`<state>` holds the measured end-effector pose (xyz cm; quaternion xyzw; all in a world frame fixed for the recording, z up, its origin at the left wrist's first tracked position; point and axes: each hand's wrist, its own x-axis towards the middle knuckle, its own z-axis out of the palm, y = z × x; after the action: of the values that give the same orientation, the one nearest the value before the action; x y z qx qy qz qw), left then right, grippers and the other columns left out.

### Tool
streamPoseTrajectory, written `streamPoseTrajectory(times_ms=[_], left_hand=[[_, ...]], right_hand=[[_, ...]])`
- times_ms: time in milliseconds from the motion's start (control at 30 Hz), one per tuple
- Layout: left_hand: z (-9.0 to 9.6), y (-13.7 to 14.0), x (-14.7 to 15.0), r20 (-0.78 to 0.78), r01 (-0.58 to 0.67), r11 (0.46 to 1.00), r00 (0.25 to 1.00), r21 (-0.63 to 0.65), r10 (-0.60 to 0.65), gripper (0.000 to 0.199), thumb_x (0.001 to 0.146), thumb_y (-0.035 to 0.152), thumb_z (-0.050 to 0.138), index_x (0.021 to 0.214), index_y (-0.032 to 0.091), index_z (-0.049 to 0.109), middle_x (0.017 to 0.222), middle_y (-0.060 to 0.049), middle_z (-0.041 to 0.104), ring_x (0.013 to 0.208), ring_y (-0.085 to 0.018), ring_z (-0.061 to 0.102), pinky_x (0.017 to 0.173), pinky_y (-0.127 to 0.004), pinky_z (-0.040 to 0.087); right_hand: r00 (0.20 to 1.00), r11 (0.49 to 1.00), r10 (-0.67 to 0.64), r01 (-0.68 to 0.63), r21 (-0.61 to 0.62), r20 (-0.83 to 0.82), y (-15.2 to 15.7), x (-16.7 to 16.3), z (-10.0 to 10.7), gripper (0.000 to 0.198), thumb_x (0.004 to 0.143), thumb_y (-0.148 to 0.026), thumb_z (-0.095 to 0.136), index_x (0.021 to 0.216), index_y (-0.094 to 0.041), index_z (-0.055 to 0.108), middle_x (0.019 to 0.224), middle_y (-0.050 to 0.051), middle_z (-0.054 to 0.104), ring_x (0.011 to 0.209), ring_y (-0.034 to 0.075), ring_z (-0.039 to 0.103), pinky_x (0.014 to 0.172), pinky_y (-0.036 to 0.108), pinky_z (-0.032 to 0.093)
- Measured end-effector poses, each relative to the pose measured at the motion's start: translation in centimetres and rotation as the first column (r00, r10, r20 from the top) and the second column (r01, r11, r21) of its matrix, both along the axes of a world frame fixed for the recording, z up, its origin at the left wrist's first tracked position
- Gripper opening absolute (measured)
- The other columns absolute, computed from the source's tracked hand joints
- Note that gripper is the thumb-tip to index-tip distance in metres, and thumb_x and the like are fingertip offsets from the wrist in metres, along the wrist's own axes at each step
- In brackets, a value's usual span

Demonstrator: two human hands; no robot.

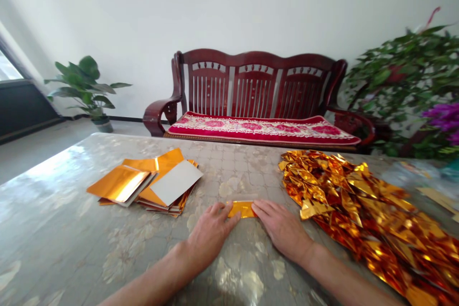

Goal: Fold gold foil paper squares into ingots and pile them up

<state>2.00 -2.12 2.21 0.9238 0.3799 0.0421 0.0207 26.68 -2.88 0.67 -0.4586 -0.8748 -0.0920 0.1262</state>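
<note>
A folded strip of gold foil paper (242, 209) lies flat on the table between my two hands. My left hand (214, 224) presses its left end, with the fingers at the upper corner and the thumb along the lower edge. At the right end, the fingers of my right hand (279, 224) are held together and rest on the paper; the right thumb is hidden. To the left is a loose stack of gold foil sheets (163, 167), the top one showing its pale grey back (177, 182). On the right spreads a large heap of folded gold foil pieces (358, 205).
A patterned, glossy cover lies over the table (118, 258). Clear plastic packaging (409, 172) sits at the right behind the heap. Beyond the table's far edge stand a dark red wooden bench (256, 91), a potted plant (88, 88) and leafy greenery (412, 71).
</note>
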Motion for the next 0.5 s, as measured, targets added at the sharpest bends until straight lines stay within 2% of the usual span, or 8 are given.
streamPoseTrajectory(times_ms=[100, 167, 267, 367, 500], left_hand=[[-0.4, -0.1, 0.2, -0.001, -0.007, 1.0, 1.0, 0.029, 0.007, 0.051, 0.092, 0.014, 0.048, 0.141, 0.025, 0.046, 0.147, -0.013, 0.047, 0.119, -0.029, 0.051, 0.1, -0.043, 0.047], [-0.7, -0.1, 0.3, -0.017, -0.016, 0.998, 1.0, 0.053, 0.017, 0.05, 0.092, 0.015, 0.048, 0.142, 0.024, 0.045, 0.147, -0.012, 0.047, 0.118, -0.029, 0.051, 0.1, -0.041, 0.047], [-0.9, -0.2, 0.5, -0.039, -0.027, 0.997, 0.999, 0.073, 0.03, 0.052, 0.092, 0.016, 0.05, 0.143, 0.023, 0.042, 0.148, -0.011, 0.046, 0.118, -0.028, 0.051, 0.1, -0.039, 0.047], [-0.8, -0.2, 0.5, -0.059, -0.018, 0.997, 0.998, 0.077, 0.023, 0.052, 0.093, 0.018, 0.049, 0.144, 0.022, 0.04, 0.149, -0.012, 0.045, 0.118, -0.028, 0.052, 0.098, -0.039, 0.048], [-0.4, -0.1, 0.2, -0.101, 0.01, 0.998, 0.995, 0.067, -0.003, 0.044, 0.093, 0.015, 0.047, 0.137, 0.017, 0.047, 0.147, -0.014, 0.047, 0.117, -0.029, 0.053, 0.098, -0.041, 0.049]], right_hand=[[0.996, 0.996, -0.086, 0.086, 0.005, -0.012, -1.0, -1.4, 0.0, 0.038, 0.091, -0.01, 0.047, 0.124, -0.017, 0.063, 0.129, 0.012, 0.065, 0.121, 0.026, 0.057, 0.103, 0.044, 0.045], [0.997, 0.998, -0.069, 0.069, 0.001, -0.03, -1.6, -3.0, -0.4, 0.044, 0.091, -0.016, 0.051, 0.134, -0.016, 0.057, 0.14, 0.012, 0.058, 0.13, 0.027, 0.05, 0.111, 0.046, 0.039], [0.997, 0.998, -0.055, 0.054, -0.026, -0.049, -2.1, -4.8, -1.3, 0.06, 0.088, -0.029, 0.058, 0.144, -0.01, 0.045, 0.149, 0.016, 0.048, 0.138, 0.029, 0.042, 0.113, 0.046, 0.039], [0.996, 0.995, -0.079, 0.077, -0.056, -0.032, -2.1, -4.6, -2.2, 0.067, 0.089, -0.034, 0.058, 0.148, -0.01, 0.04, 0.153, 0.016, 0.041, 0.142, 0.03, 0.037, 0.113, 0.049, 0.038], [0.997, 0.993, -0.077, 0.075, -0.092, -0.017, -1.9, -2.9, -2.6, 0.065, 0.091, -0.035, 0.055, 0.15, -0.013, 0.038, 0.155, 0.014, 0.038, 0.143, 0.029, 0.036, 0.114, 0.048, 0.037]])
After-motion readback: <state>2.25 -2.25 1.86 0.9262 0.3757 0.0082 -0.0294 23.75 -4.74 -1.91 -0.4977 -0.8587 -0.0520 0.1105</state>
